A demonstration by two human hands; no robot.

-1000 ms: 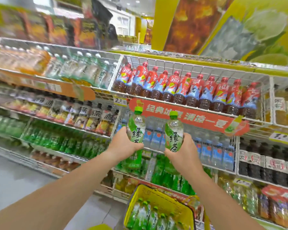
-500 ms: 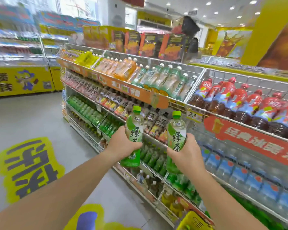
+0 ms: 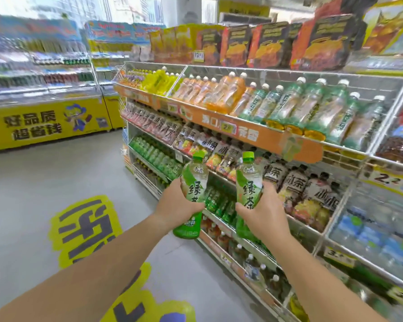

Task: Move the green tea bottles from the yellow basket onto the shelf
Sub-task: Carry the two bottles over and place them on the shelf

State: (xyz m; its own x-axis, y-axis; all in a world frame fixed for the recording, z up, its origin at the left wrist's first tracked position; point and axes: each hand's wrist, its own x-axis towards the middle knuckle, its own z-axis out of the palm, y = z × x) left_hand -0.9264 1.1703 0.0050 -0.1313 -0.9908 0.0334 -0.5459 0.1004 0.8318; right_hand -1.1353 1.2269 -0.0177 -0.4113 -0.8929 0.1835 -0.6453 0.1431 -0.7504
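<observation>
My left hand (image 3: 176, 206) grips one green tea bottle (image 3: 192, 182) around its middle and holds it upright. My right hand (image 3: 263, 212) grips a second green tea bottle (image 3: 248, 180) the same way, close beside the first. Both bottles have green caps and green-and-white labels. They hang in the air in front of the drinks shelf (image 3: 254, 135), at the height of its middle tiers. A row of matching green bottles (image 3: 158, 156) lies on a tier to the left of my hands. The yellow basket is out of view.
The long shelf unit runs from centre to right, packed with orange, pale green, dark and blue-labelled bottles. Grey floor with a yellow floor sticker (image 3: 86, 226) lies to the left. A yellow freezer counter (image 3: 47, 124) stands at the far left.
The view has swung left along the aisle and the yellow basket has dropped out of sight. Both hands keep hold of their bottles, now in front of a section further left.
</observation>
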